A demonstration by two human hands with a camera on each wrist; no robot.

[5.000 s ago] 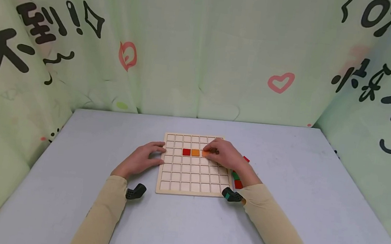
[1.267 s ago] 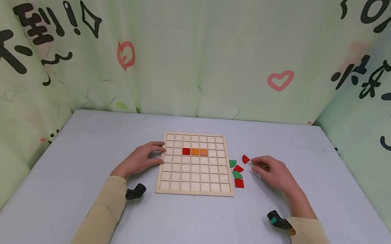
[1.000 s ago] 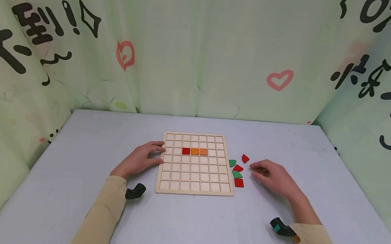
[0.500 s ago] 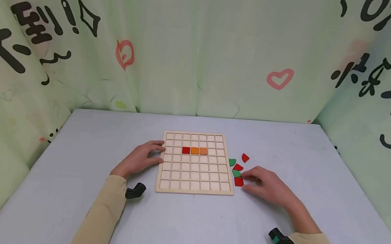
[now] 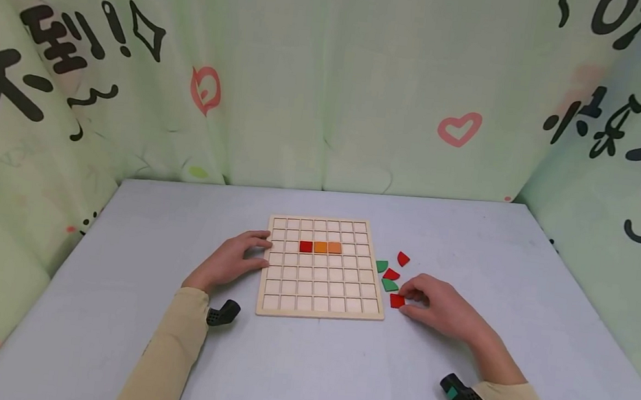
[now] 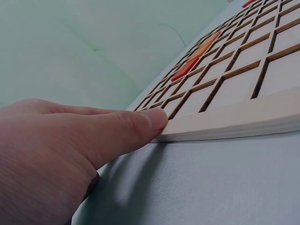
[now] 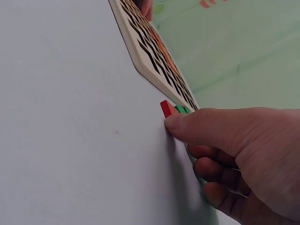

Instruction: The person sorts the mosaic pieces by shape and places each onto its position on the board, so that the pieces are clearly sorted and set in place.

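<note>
A wooden grid board (image 5: 319, 291) lies on the table, with one red square tile (image 5: 306, 247) and two orange tiles (image 5: 328, 248) side by side in its third row. My left hand (image 5: 229, 261) rests its fingertips and thumb on the board's left rim; in the left wrist view the thumb (image 6: 136, 126) lies on that rim. Right of the board, my right hand (image 5: 441, 307) pinches a red square tile (image 5: 396, 301) between thumb and fingers. The right wrist view shows this tile's edge (image 7: 166, 109) just past the thumb tip, low over the table.
Green rounded pieces (image 5: 390, 285) and a red piece (image 5: 391, 274) lie along the board's right edge. Another red piece (image 5: 403, 259) sits a little farther off. A printed curtain (image 5: 332, 84) hangs behind the white table (image 5: 190, 212).
My right hand has left the board, where an orange tile now sits, and come to the loose pieces. The red square tile has shifted slightly right in its fingers. My left hand stays put.
</note>
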